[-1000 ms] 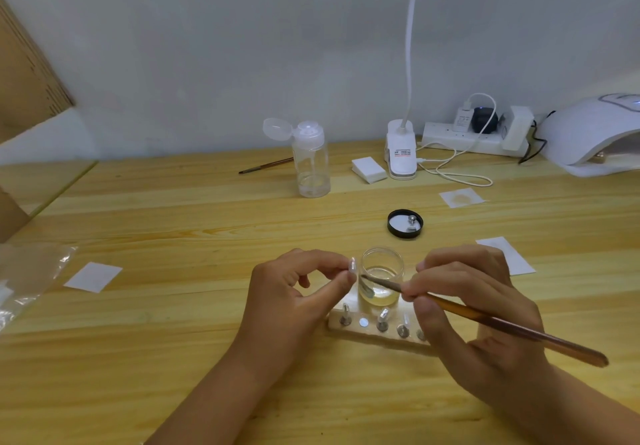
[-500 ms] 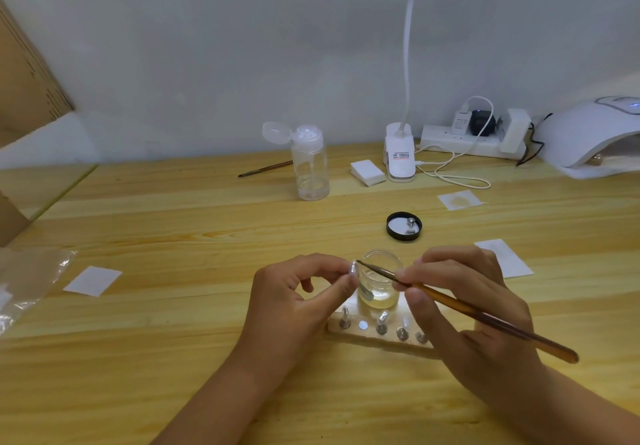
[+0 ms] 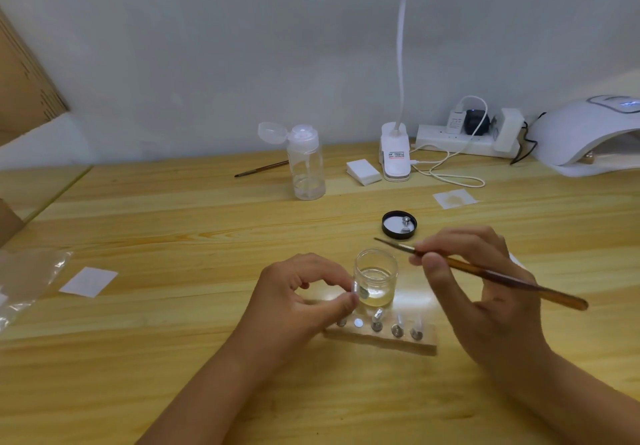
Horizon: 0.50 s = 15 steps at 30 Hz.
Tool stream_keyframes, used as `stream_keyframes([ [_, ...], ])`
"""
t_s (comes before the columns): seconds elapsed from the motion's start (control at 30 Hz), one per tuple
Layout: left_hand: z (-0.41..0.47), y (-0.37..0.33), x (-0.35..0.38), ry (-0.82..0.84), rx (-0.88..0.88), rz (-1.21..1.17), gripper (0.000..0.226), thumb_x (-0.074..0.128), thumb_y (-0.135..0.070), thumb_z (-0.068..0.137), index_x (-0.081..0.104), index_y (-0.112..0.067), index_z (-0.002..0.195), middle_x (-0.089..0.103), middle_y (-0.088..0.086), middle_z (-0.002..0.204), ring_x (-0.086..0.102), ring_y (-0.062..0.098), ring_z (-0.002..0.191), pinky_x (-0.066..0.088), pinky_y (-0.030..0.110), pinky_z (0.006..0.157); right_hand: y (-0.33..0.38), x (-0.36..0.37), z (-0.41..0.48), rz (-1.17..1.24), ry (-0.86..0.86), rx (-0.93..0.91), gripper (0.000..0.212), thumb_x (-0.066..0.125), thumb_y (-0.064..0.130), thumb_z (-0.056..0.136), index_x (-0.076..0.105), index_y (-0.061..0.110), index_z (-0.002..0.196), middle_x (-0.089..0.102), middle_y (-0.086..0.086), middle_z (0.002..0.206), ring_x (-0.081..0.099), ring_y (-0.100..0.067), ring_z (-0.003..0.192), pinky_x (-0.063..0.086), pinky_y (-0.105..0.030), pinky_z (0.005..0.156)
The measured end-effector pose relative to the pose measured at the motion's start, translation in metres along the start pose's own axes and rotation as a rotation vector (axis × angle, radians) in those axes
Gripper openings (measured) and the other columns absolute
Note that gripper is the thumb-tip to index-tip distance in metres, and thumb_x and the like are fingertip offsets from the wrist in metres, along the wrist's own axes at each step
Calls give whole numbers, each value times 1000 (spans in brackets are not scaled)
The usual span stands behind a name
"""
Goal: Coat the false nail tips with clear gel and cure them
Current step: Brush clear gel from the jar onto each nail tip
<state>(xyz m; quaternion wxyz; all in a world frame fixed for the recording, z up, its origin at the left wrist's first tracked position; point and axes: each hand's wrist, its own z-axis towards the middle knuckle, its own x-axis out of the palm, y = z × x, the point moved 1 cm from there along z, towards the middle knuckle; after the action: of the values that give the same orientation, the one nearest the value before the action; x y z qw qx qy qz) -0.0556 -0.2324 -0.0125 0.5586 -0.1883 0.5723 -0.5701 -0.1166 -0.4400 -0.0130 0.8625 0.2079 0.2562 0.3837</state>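
Note:
My left hand (image 3: 301, 301) pinches a clear false nail tip on its small stand (image 3: 359, 291) between thumb and forefinger, right beside the open glass jar of clear gel (image 3: 376, 275). My right hand (image 3: 478, 285) holds a brown-handled brush (image 3: 485, 271); its bristle tip is in the air above and behind the jar's rim. A wooden holder block (image 3: 381, 339) in front of the jar carries several nail tips on metal pegs. The white curing lamp (image 3: 588, 133) sits at the far right.
The jar's black lid (image 3: 399, 225) lies behind the jar. A clear flip-top bottle (image 3: 306, 162), a second brush (image 3: 261, 169), a stack of white pads (image 3: 363, 172), a clip desk lamp (image 3: 395, 157) and a power strip (image 3: 460, 139) line the back. Paper squares and a plastic bag (image 3: 24, 282) lie left.
The brush was in the jar a second ago; my right hand has lifted it out, up and to the right. My left hand has lowered the nail tip slightly beside the jar.

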Motion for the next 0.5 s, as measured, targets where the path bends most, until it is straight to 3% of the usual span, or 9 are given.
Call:
stream_keyframes([
  [0.1, 1, 2, 1, 98, -18, 55, 19, 86, -18, 71, 77, -35, 74, 68, -14, 87, 64, 7, 91, 43, 11, 78, -8, -1, 5, -32, 3, 76, 16, 58, 33, 90, 61, 39, 104, 68, 18, 98, 60, -10, 104, 46, -38, 90],
  [0.27, -1, 3, 3, 138, -8, 60, 14, 83, -26, 70, 76, -37, 74, 67, -15, 87, 64, 8, 90, 46, 15, 78, -20, -2, 8, -137, 52, 99, 15, 59, 35, 90, 59, 44, 102, 61, 35, 104, 54, 4, 107, 39, -26, 95],
  [0.37, -1, 2, 5, 170, -23, 14, 13, 83, -24, 69, 77, -34, 75, 67, -13, 87, 64, 9, 85, 52, 24, 73, -24, -1, 8, -162, 72, 100, 13, 56, 38, 89, 62, 38, 100, 61, 33, 100, 54, 4, 106, 37, -24, 93],
  [0.5, -1, 3, 4, 203, -35, 55, 22, 86, -19, 72, 76, -38, 76, 67, -14, 87, 63, 7, 86, 48, 19, 75, -25, 1, 7, -180, 84, 104, 14, 57, 39, 88, 64, 35, 98, 62, 28, 100, 55, 0, 104, 35, -21, 92],
])
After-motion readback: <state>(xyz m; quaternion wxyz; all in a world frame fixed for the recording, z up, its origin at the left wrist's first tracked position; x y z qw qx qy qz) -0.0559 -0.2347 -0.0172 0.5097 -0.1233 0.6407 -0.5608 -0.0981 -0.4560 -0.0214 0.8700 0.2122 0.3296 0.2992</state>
